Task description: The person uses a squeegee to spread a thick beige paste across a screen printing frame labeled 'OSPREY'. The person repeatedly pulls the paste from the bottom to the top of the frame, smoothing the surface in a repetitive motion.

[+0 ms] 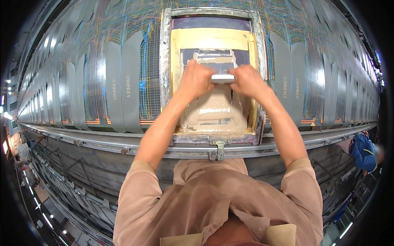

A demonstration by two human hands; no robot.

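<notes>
Both my hands grip a squeegee (pixel 223 78) with a pale handle, my left hand (pixel 198 78) at its left end and my right hand (pixel 247 78) at its right. The squeegee stands inside a screen printing frame (pixel 166 61) with metal sides and yellow tape along its inner edges. Thick beige ink (pixel 215 107) lies pooled on the mesh on the near side of the squeegee, and a thinner smear shows beyond it. My fingers are curled round the handle; its lower blade is hidden.
Under the frame runs a long table with grey fabric pieces (pixel 117 86) in rows on both sides, marked with coloured lines. A metal rail (pixel 111 144) follows the near edge, with a clamp (pixel 220 150) at the frame. Another person in blue (pixel 363 152) is at far right.
</notes>
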